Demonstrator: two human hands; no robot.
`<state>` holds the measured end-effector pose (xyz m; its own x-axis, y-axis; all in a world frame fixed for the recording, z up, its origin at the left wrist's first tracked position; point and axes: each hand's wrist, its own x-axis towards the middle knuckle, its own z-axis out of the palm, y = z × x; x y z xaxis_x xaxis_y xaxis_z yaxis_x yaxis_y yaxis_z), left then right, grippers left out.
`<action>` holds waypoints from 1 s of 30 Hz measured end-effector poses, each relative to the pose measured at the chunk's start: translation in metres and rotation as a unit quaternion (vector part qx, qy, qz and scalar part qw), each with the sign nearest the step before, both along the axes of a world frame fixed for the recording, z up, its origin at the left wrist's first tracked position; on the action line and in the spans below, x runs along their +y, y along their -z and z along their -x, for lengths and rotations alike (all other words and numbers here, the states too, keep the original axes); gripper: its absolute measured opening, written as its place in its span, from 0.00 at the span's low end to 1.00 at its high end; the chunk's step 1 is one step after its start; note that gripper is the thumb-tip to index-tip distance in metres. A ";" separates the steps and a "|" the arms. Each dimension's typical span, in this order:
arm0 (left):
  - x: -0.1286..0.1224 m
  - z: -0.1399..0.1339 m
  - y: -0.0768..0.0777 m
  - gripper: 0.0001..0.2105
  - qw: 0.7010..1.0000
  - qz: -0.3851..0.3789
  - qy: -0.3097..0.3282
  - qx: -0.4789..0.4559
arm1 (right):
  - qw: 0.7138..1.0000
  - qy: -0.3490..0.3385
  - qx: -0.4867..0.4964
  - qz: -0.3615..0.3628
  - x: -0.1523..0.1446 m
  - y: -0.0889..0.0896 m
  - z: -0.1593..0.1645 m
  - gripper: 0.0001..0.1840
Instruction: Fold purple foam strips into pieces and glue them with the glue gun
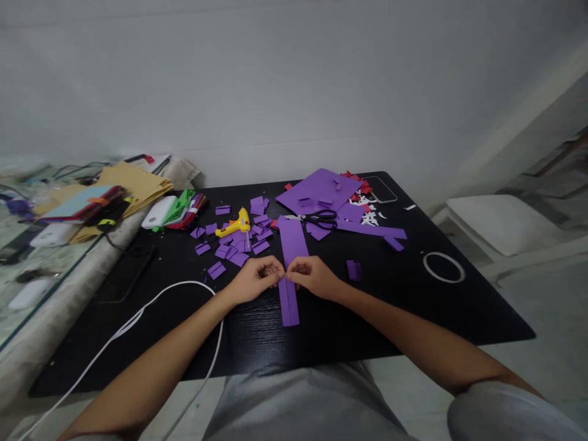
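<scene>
A long purple paper strip (288,303) lies lengthwise on the black table in front of me, a crease running along its near part. My left hand (261,277) pinches the strip's left edge about midway. From the other side my right hand (313,275) pinches it too, with the fingertips of both hands almost touching. The strip's far end reaches close to black-handled scissors (319,218). Left of it, small folded purple paper pieces (239,245) are scattered around a yellow glue gun (236,224).
A purple sheet (316,190) lies at the back, beside red and white scraps (367,205). A tape-like ring (443,267) rests at right. A white cable (184,283) loops across the left, near a dark phone (126,274). Stacked coloured paper (186,210) sits back left; a white stool (491,223) stands right.
</scene>
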<state>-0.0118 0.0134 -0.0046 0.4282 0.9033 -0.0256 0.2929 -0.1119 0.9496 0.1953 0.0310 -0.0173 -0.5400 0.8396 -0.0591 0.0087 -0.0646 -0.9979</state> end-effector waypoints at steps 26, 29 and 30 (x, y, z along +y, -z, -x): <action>0.006 0.009 -0.006 0.03 0.999 0.003 0.020 0.027 | 1.000 0.019 -0.015 -0.020 0.002 0.001 0.003 0.04; 0.009 0.013 -0.003 0.03 1.000 -0.004 -0.007 0.015 | 0.999 0.039 -0.010 0.000 0.004 0.001 0.001 0.05; 0.010 0.014 -0.002 0.04 1.000 -0.009 -0.020 0.011 | 0.999 0.046 -0.007 0.010 0.005 0.001 0.001 0.06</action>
